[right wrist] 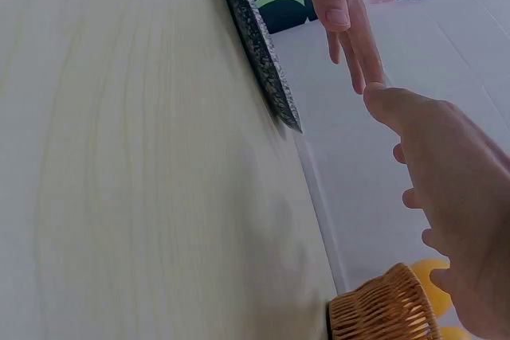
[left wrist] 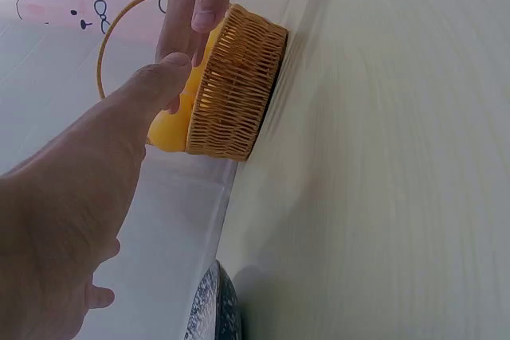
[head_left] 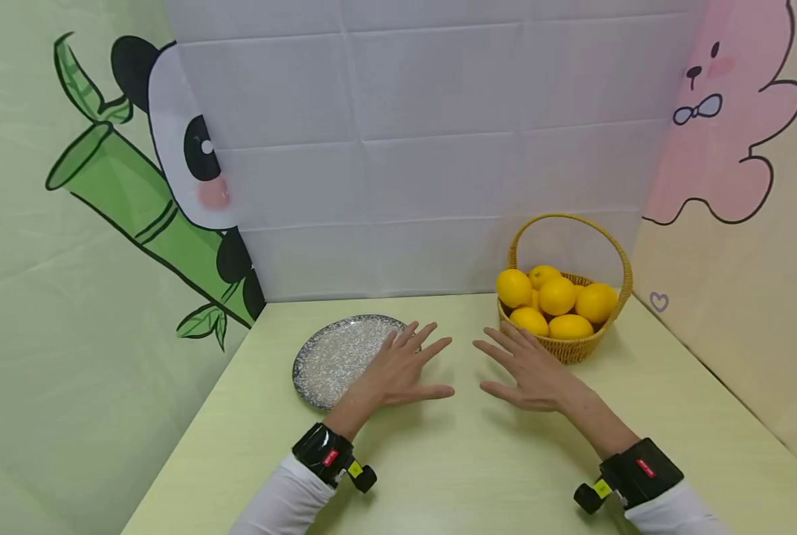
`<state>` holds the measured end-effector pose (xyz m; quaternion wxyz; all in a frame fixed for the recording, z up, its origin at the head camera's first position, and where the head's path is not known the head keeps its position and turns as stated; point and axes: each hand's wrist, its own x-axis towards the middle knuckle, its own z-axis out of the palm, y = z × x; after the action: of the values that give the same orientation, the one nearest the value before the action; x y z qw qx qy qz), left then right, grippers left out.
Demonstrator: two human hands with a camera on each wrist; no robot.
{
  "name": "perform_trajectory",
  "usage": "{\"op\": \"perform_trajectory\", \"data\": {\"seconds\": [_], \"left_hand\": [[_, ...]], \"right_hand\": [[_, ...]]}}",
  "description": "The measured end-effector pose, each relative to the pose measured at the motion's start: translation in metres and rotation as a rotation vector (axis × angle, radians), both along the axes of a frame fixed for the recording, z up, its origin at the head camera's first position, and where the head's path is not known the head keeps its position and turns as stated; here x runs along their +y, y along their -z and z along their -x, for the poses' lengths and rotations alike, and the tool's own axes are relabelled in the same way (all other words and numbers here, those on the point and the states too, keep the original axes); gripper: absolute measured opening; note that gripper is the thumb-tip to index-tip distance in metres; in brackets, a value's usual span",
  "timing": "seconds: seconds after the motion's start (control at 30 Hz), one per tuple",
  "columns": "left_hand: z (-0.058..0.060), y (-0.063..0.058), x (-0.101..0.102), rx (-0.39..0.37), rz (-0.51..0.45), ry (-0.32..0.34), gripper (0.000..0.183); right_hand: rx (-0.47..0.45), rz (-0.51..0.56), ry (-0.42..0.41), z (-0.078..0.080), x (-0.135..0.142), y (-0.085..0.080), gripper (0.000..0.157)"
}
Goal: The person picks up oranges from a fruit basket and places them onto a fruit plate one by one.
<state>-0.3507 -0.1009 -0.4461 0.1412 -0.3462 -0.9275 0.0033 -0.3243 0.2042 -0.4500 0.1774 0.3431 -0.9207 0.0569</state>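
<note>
My left hand (head_left: 398, 371) hovers over the right part of a speckled grey oval plate (head_left: 338, 357), its fingers spread and straight, holding nothing. To the right, my right hand (head_left: 528, 371) is held out with straight, spread fingers in front of a wicker basket (head_left: 572, 351). Its fingertips overlap the basket's front left edge in the head view. Several yellow lemons (head_left: 557, 296) fill the basket, whose tall handle arches above them. In the left wrist view the basket's woven side (left wrist: 239, 85) shows behind the hands. The dark rim of the plate (right wrist: 259, 45) appears in the right wrist view.
A pale wooden table (head_left: 452, 468) carries both the plate and the basket. Behind it hangs a white cloth backdrop (head_left: 432, 163) with a panda print on the left and a pink bear on the right. Each wrist wears a black strap (head_left: 641, 475) with a small camera.
</note>
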Motion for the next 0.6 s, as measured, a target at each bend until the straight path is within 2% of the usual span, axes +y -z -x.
{"op": "perform_trajectory", "data": {"seconds": [0.13, 0.3, 0.6], "left_hand": [[0.001, -0.003, 0.011, 0.004, 0.001, 0.015, 0.097], [0.002, -0.005, 0.028, 0.006, -0.002, 0.044, 0.096], [0.006, -0.015, 0.070, 0.008, 0.037, 0.087, 0.097]], "right_hand": [[-0.012, 0.025, -0.004, -0.005, 0.014, -0.009, 0.078], [-0.031, 0.052, 0.031, -0.010, 0.035, -0.022, 0.080], [0.061, 0.122, 0.085, -0.014, 0.079, -0.044, 0.078]]}}
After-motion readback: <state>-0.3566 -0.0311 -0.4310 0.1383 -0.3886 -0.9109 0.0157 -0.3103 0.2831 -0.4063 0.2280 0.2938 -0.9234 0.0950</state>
